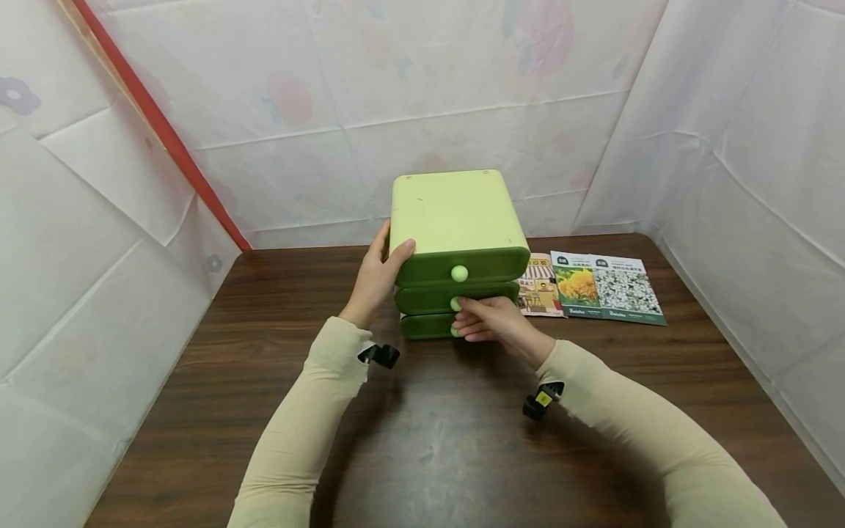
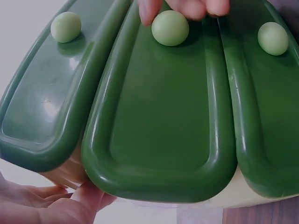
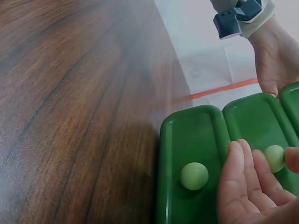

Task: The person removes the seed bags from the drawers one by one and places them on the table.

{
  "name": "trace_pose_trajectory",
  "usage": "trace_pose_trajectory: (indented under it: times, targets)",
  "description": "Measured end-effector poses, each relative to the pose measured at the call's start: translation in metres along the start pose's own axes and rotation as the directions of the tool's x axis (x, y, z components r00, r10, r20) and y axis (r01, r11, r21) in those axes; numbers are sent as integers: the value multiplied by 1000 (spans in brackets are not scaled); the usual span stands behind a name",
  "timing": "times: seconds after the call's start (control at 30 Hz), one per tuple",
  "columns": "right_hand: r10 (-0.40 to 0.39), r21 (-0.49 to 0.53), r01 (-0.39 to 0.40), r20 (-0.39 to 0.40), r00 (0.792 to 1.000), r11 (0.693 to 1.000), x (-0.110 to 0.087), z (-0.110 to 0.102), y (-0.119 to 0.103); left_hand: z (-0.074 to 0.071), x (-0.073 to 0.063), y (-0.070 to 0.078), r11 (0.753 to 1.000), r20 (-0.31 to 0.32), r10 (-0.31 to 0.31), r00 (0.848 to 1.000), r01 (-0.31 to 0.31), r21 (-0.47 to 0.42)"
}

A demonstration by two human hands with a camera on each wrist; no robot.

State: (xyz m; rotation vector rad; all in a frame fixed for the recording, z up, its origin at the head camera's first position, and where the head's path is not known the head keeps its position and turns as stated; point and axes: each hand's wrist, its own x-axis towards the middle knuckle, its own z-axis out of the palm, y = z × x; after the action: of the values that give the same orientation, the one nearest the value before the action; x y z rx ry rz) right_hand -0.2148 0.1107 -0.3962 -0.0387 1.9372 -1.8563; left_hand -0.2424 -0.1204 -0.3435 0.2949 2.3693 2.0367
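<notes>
Holding the round knob [image 3: 274,157] of the middle drawer [image 1: 425,299] in a narrow pinch of the right hand [image 1: 498,323], at the front of the green drawer box [image 1: 455,209], upright on a dark wooden table [image 1: 422,440]. Resting the left hand [image 1: 375,282] against the box's left side, fingers fairly straight, thumb on the top edge. Apparently at the step of working the middle drawer; for any pull, calling for a secure pinch and a steady brace. Shiny wood in front of the box. Flat to the box's right, three printed packets [image 1: 576,290], two with flowers. Behind the box, pale patterned sheeting [image 1: 370,81]; leftward beyond it, a slanting red strip [image 1: 165,139].
</notes>
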Motion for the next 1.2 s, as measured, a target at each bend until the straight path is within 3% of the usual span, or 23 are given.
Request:
trace_pose_trajectory:
  times: [0.37,0.73,1.2]
  targets:
    - [-6,20,5,29,1000,1000,1,3,3,1,-1,1,1000,-15,-2,1000,2,11]
    - [4,19,-4,2,1000,1000,0,4,5,0,0,1,1000,-9,0,1000,0,23]
    - [4,-30,-4,21,1000,1000,-25,8,8,-3,0,2,999,30,-31,999,30,31]
